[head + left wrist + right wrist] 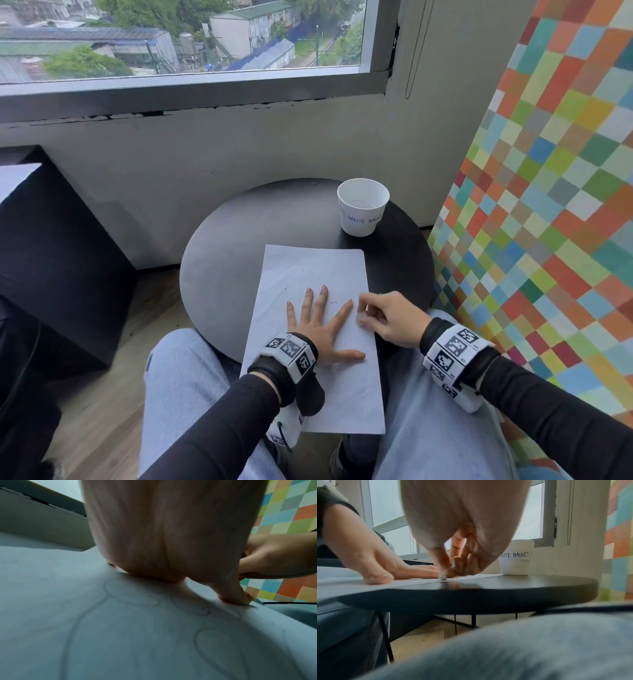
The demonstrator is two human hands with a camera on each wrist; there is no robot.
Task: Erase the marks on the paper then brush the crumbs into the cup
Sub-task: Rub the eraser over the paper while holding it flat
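While the left hand [317, 334] lies flat on the sheet of paper [308, 270], fingers straight and spread, thumb out toward the right edge, the right hand [387, 317] works at that same right edge just beside the left index finger. Its fingers are curled; in the right wrist view the thumb and fingertips pinch a small white eraser [443, 575], whose lower end touches the paper close to the rim of the table.

Paper: white, lying lengthwise on the round black table [222, 257], near end overhanging the table edge above the person's lap in light blue jeans [185, 394]. Short dark crumbs [334, 302] are scattered on the sheet, mostly beyond the left fingertips. In the left wrist view, faint looping pencil marks [214, 649] show on the paper under and behind the palm.

Cup: white paper cup [363, 207], upright, hand-lettered "WASTE BASKET", standing on the table just beyond the paper's far right corner, apart from both hands. Contents cannot be made out.

Surroundings: a window [185, 37] behind the table; a multicoloured checkered surface [548, 205] to the right.
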